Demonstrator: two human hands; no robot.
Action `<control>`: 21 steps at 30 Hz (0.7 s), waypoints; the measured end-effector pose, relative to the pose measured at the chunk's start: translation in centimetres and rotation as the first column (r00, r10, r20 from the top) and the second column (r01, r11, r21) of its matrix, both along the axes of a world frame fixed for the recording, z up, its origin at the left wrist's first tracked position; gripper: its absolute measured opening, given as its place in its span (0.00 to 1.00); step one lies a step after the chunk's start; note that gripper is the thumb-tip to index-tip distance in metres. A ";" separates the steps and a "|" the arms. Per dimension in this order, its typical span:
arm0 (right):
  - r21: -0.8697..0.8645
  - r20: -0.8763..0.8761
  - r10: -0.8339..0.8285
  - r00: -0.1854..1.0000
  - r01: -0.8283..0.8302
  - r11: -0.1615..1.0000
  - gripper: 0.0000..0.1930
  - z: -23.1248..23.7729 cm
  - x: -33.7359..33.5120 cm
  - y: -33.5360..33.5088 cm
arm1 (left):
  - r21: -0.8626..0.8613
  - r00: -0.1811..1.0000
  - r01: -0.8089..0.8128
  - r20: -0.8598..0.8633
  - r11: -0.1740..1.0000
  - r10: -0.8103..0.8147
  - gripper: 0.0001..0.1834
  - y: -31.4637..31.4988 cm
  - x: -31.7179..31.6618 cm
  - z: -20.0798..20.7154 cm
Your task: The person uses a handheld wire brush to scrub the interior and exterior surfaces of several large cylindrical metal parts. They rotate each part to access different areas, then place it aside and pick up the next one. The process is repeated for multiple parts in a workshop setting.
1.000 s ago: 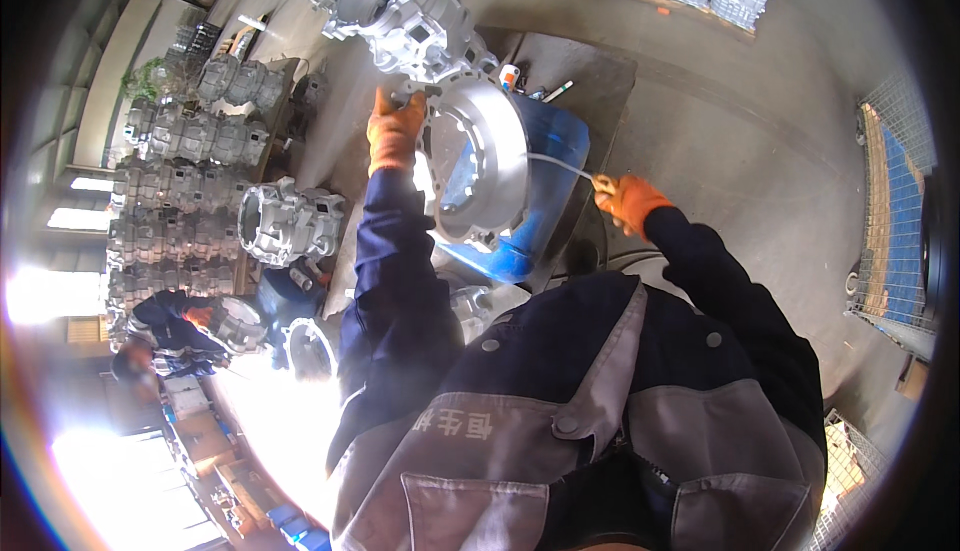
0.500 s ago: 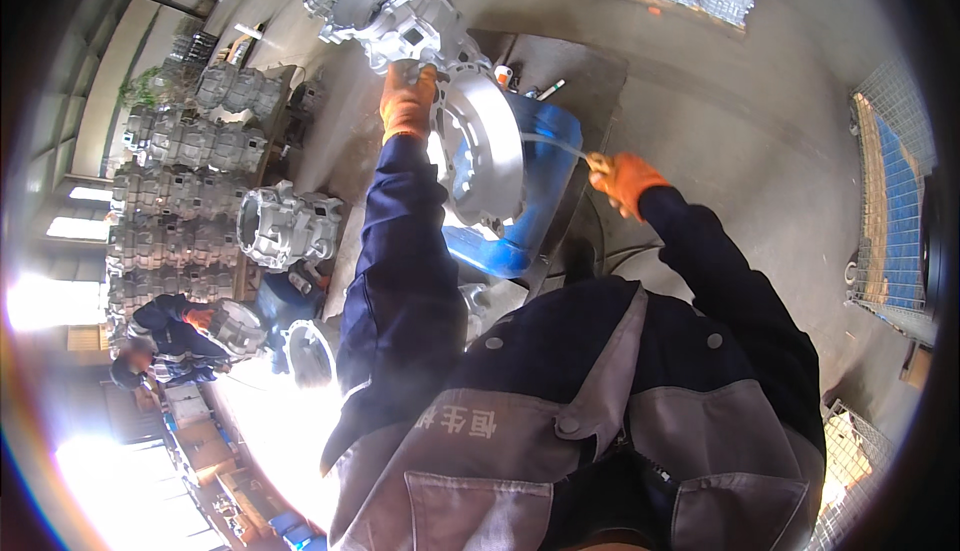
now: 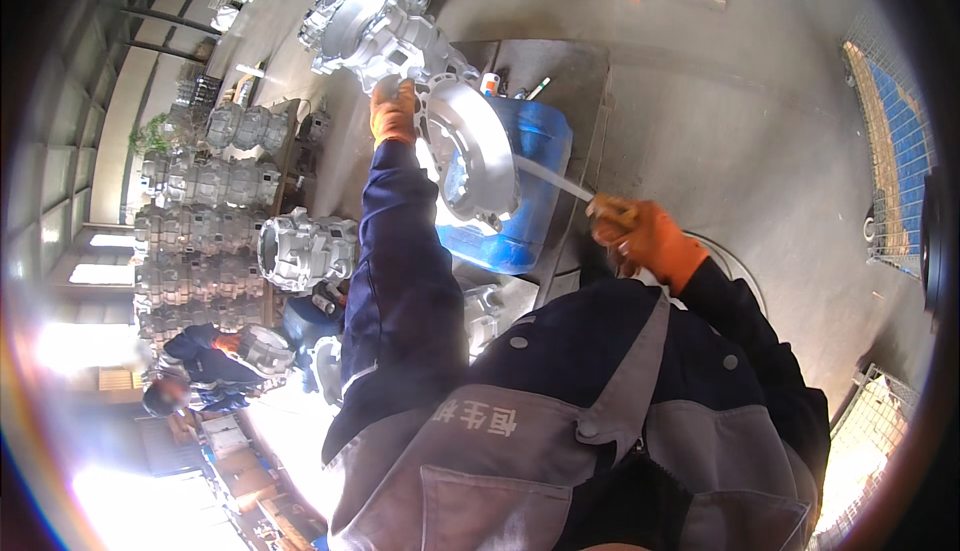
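Note:
My left hand [image 3: 393, 115], in an orange glove, is closed on the upper left rim of a silver ring-shaped metal housing [image 3: 488, 156]. The housing stands tilted against a blue plastic container [image 3: 547, 151]. In my right hand [image 3: 662, 245], also orange-gloved, is a file [image 3: 562, 181] with a yellowish handle. The file's long thin blade points left, its tip at the housing's right edge; whether it touches cannot be told. A larger cast housing [image 3: 385, 36] lies just beyond my left hand.
Stacked castings [image 3: 200, 221] line the left side, with a single casting [image 3: 305, 249] in front. Farther down, a co-worker [image 3: 205, 351] holds another casting. A marker-like stick [image 3: 540, 88] lies behind the blue container. Wire cages [image 3: 885, 141] stand at the right.
My right hand has moved down and slightly right with the file, turning so more of the blade shows. My left hand keeps its grip on the housing. The whole view has shifted slightly.

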State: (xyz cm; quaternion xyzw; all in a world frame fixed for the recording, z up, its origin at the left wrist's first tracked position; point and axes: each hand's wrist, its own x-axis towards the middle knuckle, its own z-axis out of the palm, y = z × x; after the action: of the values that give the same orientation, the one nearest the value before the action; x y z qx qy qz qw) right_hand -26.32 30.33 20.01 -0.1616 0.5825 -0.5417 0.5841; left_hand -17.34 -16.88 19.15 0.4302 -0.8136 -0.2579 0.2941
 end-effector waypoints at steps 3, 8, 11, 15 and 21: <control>0.025 -0.034 0.012 0.999 -0.011 1.000 0.09 -1.1 0.7 0.4 | -0.031 1.000 0.002 0.018 1.000 -0.001 0.24 -0.6 0.3 -0.7; 0.050 -0.148 -0.111 0.983 0.120 0.992 0.10 -0.6 0.7 0.8 | -0.135 0.997 0.020 0.073 0.991 -0.011 0.23 -0.4 0.3 -1.1; 0.106 -0.210 0.154 0.966 -0.134 0.985 0.09 -0.2 1.8 0.0 | -0.247 0.988 0.066 0.152 0.967 -0.028 0.22 -0.6 -0.3 -1.3; 0.117 0.010 -0.163 0.987 0.161 0.980 0.04 -0.7 2.8 0.5 | -0.113 0.996 0.028 0.084 0.993 -0.018 0.25 -2.1 -0.7 -1.8; 0.166 -0.369 0.055 0.928 0.008 0.986 0.15 -0.3 4.8 0.0 | -0.227 0.990 0.108 0.110 0.968 -0.085 0.22 -2.4 -0.5 -1.8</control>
State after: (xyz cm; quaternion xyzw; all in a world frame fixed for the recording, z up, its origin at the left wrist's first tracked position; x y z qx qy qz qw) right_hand -21.48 30.35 19.69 -0.2197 0.7233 -0.4443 0.4808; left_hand -17.88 -19.29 17.39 0.3649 -0.8718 -0.1530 0.2888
